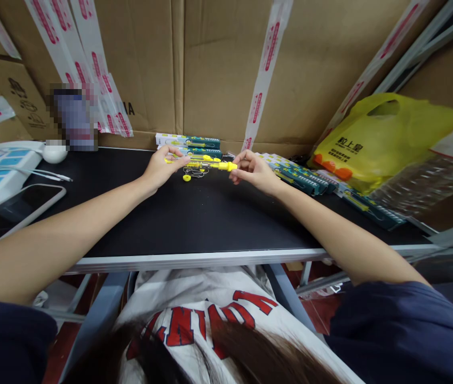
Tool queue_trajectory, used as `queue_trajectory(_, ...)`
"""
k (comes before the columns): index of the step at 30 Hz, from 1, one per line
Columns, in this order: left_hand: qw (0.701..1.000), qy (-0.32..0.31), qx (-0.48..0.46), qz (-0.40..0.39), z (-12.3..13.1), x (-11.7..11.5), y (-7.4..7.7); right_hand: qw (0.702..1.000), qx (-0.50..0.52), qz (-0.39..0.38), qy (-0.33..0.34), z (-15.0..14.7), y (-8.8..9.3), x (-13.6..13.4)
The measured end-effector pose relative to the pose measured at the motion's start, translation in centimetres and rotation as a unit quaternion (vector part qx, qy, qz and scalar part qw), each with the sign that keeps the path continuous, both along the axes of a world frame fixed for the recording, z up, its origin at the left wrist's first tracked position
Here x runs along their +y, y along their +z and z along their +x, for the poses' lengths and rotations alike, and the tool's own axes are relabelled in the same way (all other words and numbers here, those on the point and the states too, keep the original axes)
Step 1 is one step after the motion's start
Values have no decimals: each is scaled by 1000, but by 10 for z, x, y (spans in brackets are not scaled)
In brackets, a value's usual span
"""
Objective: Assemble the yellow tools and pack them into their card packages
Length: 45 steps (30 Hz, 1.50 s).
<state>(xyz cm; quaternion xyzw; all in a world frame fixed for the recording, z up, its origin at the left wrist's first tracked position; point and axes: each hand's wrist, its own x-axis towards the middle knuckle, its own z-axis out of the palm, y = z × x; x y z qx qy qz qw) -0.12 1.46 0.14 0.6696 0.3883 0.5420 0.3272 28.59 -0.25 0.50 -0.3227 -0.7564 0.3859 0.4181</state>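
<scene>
Above the dark table, a slim yellow pen-like tool with a clear middle (214,165) lies level between my two hands. My left hand (163,168) is closed around its left end, thumb and fingers pinching it. At the other end, the fingertips of my right hand (253,173) pinch the yellow tip. Thin looped wire and a small yellow round piece (187,177) hang below the tool near my left fingers. Green-and-white printed boxes (206,142) sit just behind my left hand. My fingers hide part of the tool's left end.
Several similar boxes (306,178) lie in a row to the right. A yellow plastic bag (382,138) and clear packaging (422,173) stand beyond them. At left are a phone (18,210), a white power strip (10,168) and cables. Large taped cardboard (218,69) walls the back.
</scene>
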Motion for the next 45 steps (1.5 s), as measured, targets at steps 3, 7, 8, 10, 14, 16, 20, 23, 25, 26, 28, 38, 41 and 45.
queue_trajectory(3, 1000, 13, 1, -1, 0, 0, 0, 1000, -1, -6, -1, 0, 1, -1)
queue_trajectory(7, 1000, 13, 1, -6, 1, -1, 1, 1000, -10, -17, -12, 0, 3, -3)
queue_trajectory(8, 1000, 11, 2, -8, 1, -2, 2, 1000, -17, -17, -15, 0, 3, -3)
queue_trajectory(10, 1000, 11, 6, -11, 1, -2, 2, 999, -38, -12, -21, 1, 3, -2)
queue_trajectory(14, 1000, 12, 8, -3, 2, -2, 0, 997, -75, 2, -29, 1, 3, -1)
queue_trajectory(16, 1000, 17, 7, 7, 2, -1, -1, 996, -78, 0, -36, 1, 2, -1)
queue_trajectory(20, 1000, 24, 1, 13, 1, 1, -2, 997, -66, -17, -37, 0, 3, -3)
queue_trajectory(23, 1000, 19, 1, 8, 1, 2, -2, 997, -62, -28, -21, 0, 4, -5)
queue_trajectory(25, 1000, 13, 4, 4, 1, 2, -2, 997, -67, -30, -16, 0, 4, -5)
queue_trajectory(26, 1000, 12, 5, 3, 1, 2, -2, 997, -71, -30, -16, 0, 4, -5)
queue_trajectory(28, 1000, 11, 5, 3, 2, 1, -1, 996, -77, -31, -25, -1, 3, -4)
queue_trajectory(38, 1000, 0, 2, -3, 3, -3, 1, 997, -70, -33, 1, -2, 3, -7)
queue_trajectory(41, 1000, -4, 1, -5, 3, -2, 0, 996, -81, -23, -7, -2, 3, -6)
queue_trajectory(45, 1000, -2, 2, -7, 3, -2, 1, 997, -66, -41, -25, -2, 4, -7)
